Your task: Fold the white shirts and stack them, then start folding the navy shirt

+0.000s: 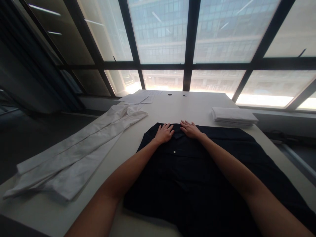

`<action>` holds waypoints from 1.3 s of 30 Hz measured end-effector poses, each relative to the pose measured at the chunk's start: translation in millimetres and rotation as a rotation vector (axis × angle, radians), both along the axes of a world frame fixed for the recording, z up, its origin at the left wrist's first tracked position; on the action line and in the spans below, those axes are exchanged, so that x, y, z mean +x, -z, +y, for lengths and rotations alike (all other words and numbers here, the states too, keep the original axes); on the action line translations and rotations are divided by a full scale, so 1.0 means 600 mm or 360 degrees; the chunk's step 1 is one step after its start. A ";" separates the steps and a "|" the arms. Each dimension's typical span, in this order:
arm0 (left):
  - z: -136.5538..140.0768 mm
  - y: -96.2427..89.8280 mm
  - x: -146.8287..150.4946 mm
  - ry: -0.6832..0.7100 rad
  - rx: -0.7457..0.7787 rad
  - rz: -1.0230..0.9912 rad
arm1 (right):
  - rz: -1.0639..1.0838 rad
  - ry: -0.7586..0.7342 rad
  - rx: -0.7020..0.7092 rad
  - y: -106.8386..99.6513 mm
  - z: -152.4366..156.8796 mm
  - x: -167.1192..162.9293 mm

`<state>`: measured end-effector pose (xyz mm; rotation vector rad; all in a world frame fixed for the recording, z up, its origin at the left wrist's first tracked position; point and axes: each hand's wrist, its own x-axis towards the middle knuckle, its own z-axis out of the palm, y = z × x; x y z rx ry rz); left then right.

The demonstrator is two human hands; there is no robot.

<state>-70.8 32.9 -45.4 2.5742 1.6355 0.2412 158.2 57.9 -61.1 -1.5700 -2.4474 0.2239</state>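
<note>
A dark navy shirt (pixel 187 171) lies spread on the white table, with a small pale button (pixel 174 152) showing near its upper middle. My left hand (pixel 164 133) rests flat on the shirt's far edge, fingers spread. Close by on the right, my right hand (pixel 190 129) also lies flat on that edge, its fingers stretched out. Between the two hands is what looks like the collar (pixel 178 134), too dark to make out well. Both forearms reach across the cloth, hiding parts of it.
Long folded white garments (pixel 76 151) lie along the table's left side. Sheets of paper (pixel 135 98) sit at the far left corner. A folded white stack (pixel 233 116) stands at the far right. The white table (pixel 172 108) reaches towards large framed windows (pixel 163 33).
</note>
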 end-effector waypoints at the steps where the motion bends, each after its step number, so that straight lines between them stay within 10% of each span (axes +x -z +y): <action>1: 0.001 0.001 0.000 0.0003 0.0001 -0.0003 | -0.0004 0.0032 -0.0005 -0.001 0.000 0.001; 26: 0.001 0.001 -0.001 -0.0002 -0.0018 -0.0021 | 0.0137 0.0511 0.0202 -0.002 0.004 0.021; 34: 0.000 -0.002 -0.001 0.0005 -0.0012 -0.0009 | 0.0249 -0.0097 0.0166 0.004 0.004 0.009; 39: 0.001 -0.001 -0.001 0.0003 -0.0027 -0.0004 | 0.0129 -0.0056 0.0056 0.007 0.003 0.003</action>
